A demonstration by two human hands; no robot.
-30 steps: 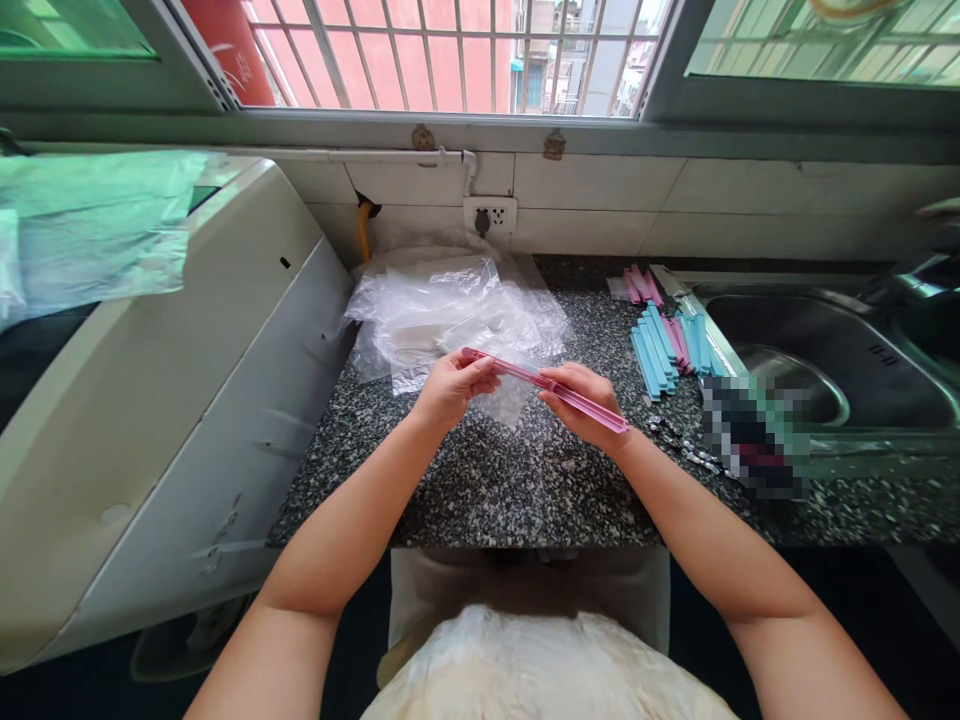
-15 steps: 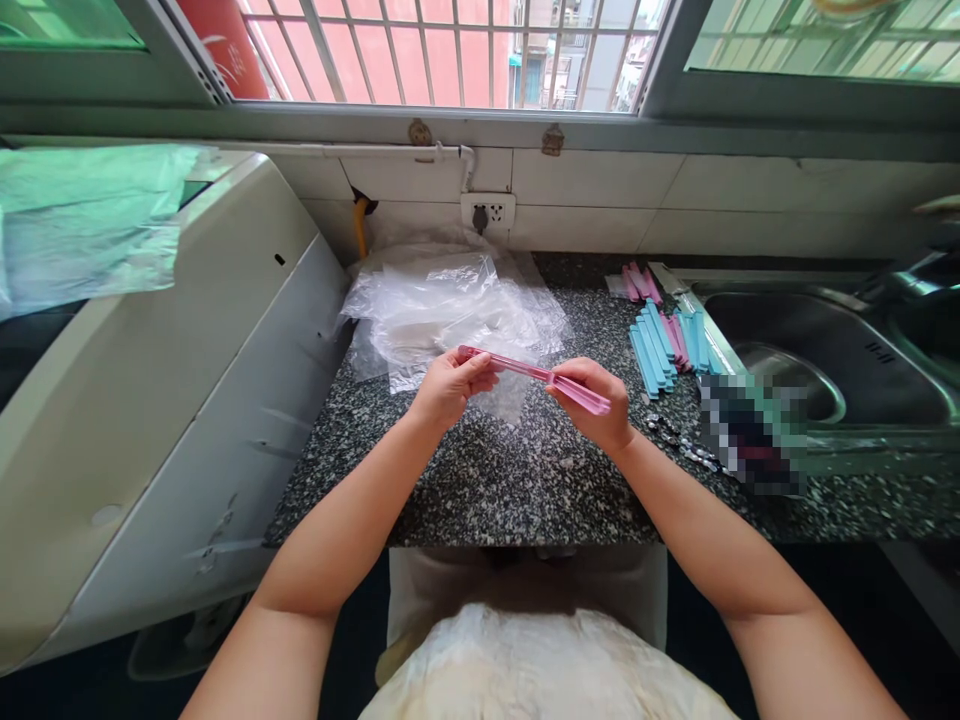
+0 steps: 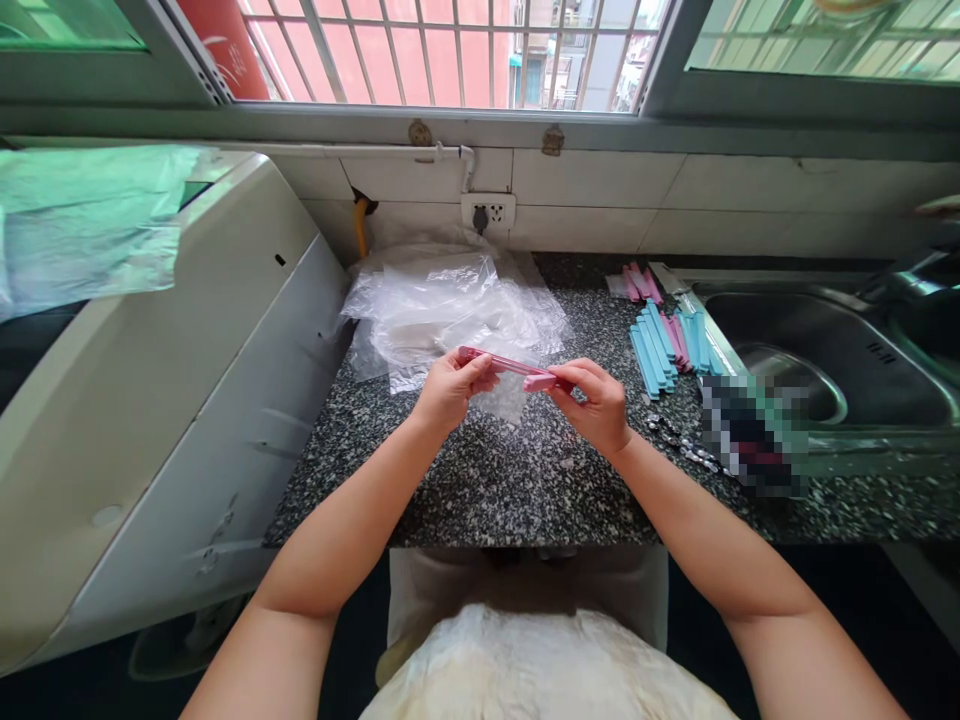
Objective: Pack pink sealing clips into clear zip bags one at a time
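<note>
Above the counter, my left hand [image 3: 448,385] pinches the left end of a pink bag sealing clip [image 3: 510,364]. My right hand [image 3: 596,400] grips the clip's right end between thumb and fingers. The clip is hinged open, and its free arm now folds back toward the left, its end showing just in front of the right fingertips. Below the clip, clear plastic film [image 3: 504,402] shows; I cannot tell whether the clip touches it. Behind the hands lies a pile of clear plastic bags [image 3: 450,300].
Blue clips [image 3: 654,350] and pink clips [image 3: 642,283] lie by the sink [image 3: 795,310] at right. A beaded chain [image 3: 686,445] and a blurred item [image 3: 754,435] sit nearer. A white appliance [image 3: 225,330] borders the counter [image 3: 480,490] at left.
The clip's free arm has swung from pointing right, over my right hand, to folding back leftward near the other arm. My right fingers have shifted with it; my left hand has stayed nearly still.
</note>
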